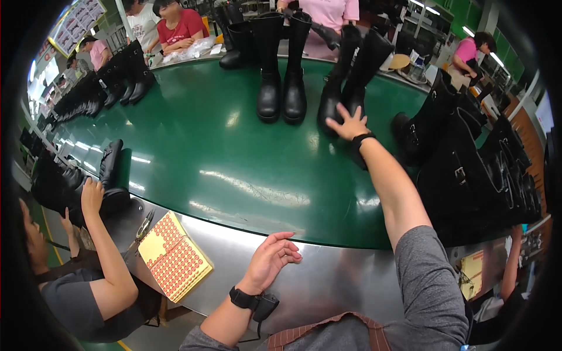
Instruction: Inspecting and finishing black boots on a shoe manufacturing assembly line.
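Observation:
My right hand (351,124) stretches far over the green surface, fingers spread, in front of the toes of a pair of tall black boots (333,85). Whether it touches them I cannot tell. Nothing shows in its grasp. Near the metal edge my left hand (272,260) hovers with fingers loosely bent and apart, holding nothing. Another pair of tall black boots (281,88) stands upright to the left of the first pair, toes toward me.
The green table (222,128) has a metal border (234,240). On it lies a sheet stack of round red stickers (175,257), with pliers (143,225) alongside. More black boots (468,158) crowd the right; others (117,82) line the far left. Co-workers surround the table; one at left handles boots.

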A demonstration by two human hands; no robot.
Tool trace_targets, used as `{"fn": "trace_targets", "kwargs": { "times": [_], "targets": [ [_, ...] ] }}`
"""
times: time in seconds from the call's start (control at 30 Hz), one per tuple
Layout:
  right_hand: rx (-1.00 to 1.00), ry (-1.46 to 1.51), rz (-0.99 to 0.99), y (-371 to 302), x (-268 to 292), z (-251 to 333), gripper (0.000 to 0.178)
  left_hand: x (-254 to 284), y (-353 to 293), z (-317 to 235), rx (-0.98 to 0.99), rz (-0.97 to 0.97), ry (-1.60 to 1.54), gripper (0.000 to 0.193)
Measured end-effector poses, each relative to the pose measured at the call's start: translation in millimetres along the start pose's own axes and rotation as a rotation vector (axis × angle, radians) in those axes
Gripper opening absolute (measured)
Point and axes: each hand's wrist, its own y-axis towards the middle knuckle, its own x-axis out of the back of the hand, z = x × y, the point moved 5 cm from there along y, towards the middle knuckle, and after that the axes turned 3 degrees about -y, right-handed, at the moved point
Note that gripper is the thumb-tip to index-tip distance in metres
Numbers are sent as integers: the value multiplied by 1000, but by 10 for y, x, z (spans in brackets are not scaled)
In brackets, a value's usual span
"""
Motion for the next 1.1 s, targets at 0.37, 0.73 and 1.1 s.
{"fn": "trace_targets", "kwargs": {
  "times": [0.37,0.73,1.1],
  "targets": [
    [213,-211,189,-1038,-85,223,69,-70,1,-45,-11,44,105,31],
    [309,425,387,-4196,1248,-1240,31,-59,20,-4,-29,161,222,35],
    [-111,408,-280,-5287,1438,-2473,24,-2349,-46,840,-883,383,1603,41]
  ]
}}
